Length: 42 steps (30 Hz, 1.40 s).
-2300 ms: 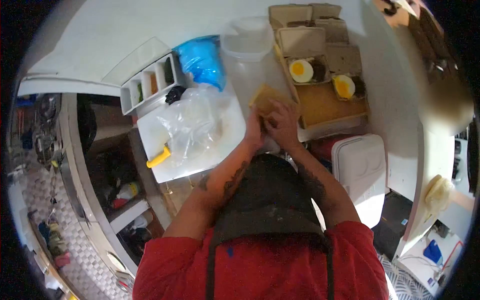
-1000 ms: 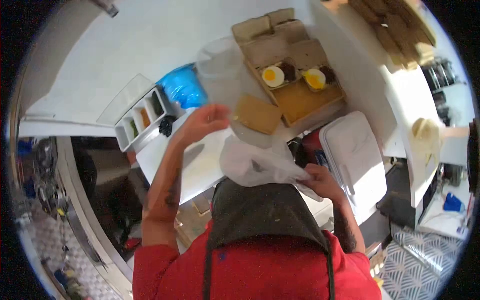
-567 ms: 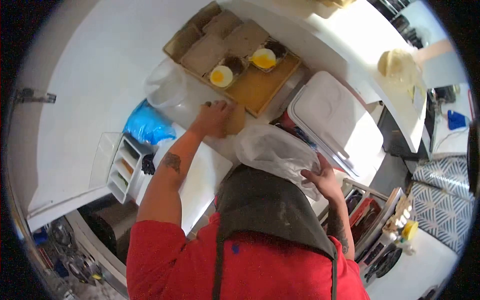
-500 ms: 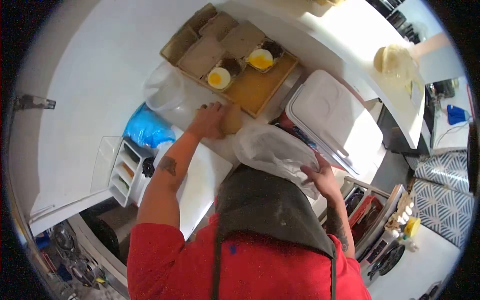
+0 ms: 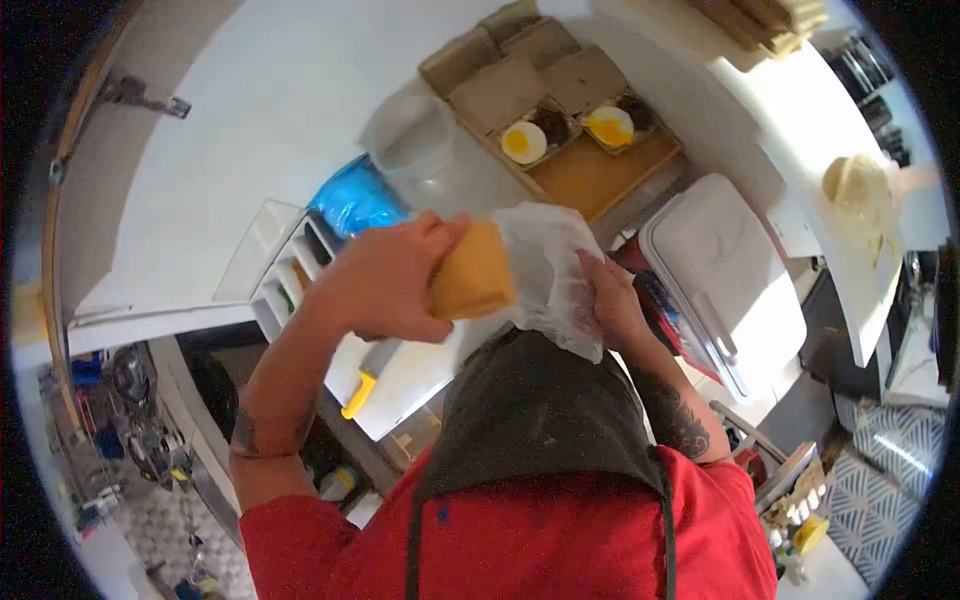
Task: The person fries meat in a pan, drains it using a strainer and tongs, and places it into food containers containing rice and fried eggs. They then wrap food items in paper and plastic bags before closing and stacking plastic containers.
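Observation:
My left hand (image 5: 390, 280) is closed around a yellow-orange block of cheese (image 5: 478, 272), lifted above the counter in front of my chest. Just to its right, my right hand (image 5: 612, 300) grips the side of a clear plastic bag (image 5: 545, 260). The bag is crumpled, and its near end hangs over the top of my dark apron (image 5: 540, 420). Block and bag are close together; I cannot tell whether they touch. Below my left hand, a yellow-handled knife (image 5: 358, 396) lies on the white cutting board (image 5: 405, 385).
Open cardboard boxes (image 5: 500, 88) holding fried eggs (image 5: 523, 143) sit on a brown tray (image 5: 610, 180). Left of them are a translucent tub (image 5: 412, 135), a blue bag (image 5: 357, 198) and a compartment holder (image 5: 270, 298). A white-lidded bin (image 5: 715, 265) stands right. Another person's arm (image 5: 915, 178) shows far right.
My left hand has picked the block of cheese up off the counter and brought it towards me. My right hand has raised the bag beside it. The camera view has shifted.

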Each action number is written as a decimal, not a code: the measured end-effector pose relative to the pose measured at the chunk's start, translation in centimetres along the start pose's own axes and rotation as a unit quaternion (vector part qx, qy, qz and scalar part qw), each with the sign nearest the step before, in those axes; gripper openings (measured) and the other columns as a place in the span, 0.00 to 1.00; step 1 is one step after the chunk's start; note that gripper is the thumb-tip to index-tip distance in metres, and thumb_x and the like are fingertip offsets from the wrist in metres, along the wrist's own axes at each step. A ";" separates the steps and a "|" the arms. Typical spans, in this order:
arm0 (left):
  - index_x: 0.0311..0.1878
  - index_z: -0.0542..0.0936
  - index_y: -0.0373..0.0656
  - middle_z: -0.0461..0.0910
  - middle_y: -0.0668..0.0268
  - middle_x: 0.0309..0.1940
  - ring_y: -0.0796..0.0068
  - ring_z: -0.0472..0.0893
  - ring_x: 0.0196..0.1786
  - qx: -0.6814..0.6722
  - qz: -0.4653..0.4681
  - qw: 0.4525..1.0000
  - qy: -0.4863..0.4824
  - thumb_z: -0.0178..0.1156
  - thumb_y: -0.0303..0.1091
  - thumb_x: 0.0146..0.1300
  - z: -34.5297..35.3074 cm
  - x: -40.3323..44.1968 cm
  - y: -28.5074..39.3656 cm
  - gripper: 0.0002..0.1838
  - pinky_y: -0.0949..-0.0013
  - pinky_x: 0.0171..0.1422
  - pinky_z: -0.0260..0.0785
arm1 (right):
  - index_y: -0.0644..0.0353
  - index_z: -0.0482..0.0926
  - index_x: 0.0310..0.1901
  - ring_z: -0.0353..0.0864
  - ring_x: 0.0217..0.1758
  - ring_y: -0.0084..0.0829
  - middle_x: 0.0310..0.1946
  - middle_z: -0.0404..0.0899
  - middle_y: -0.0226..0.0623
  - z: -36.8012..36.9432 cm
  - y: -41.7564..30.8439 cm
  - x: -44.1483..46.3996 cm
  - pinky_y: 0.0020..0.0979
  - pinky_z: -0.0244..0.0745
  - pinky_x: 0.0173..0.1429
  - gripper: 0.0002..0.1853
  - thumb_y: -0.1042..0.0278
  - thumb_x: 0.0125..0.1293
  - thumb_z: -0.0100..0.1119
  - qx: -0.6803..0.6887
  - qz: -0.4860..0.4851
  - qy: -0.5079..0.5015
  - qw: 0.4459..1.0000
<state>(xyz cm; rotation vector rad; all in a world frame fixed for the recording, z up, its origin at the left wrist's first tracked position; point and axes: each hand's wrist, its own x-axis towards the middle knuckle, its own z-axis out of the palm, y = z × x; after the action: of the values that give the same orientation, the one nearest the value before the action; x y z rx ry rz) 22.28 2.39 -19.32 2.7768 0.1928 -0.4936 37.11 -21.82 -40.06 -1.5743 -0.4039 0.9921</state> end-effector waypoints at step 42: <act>0.61 0.75 0.42 0.76 0.48 0.57 0.52 0.76 0.62 -0.104 -0.274 0.944 0.149 0.55 0.41 0.67 28.7 3.2 -5.4 0.22 0.54 0.66 0.68 | 0.65 0.78 0.44 0.81 0.42 0.39 0.39 0.80 0.47 11.5 -1.0 7.3 0.39 0.76 0.46 0.11 0.69 0.63 0.55 -0.103 -0.198 -0.296 0.929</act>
<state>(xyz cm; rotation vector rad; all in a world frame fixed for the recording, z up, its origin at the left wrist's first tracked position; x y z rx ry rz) 15.22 -1.65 -47.54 2.5465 1.0408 -0.1533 32.71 -8.99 -41.42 -1.2708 -1.2303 1.1128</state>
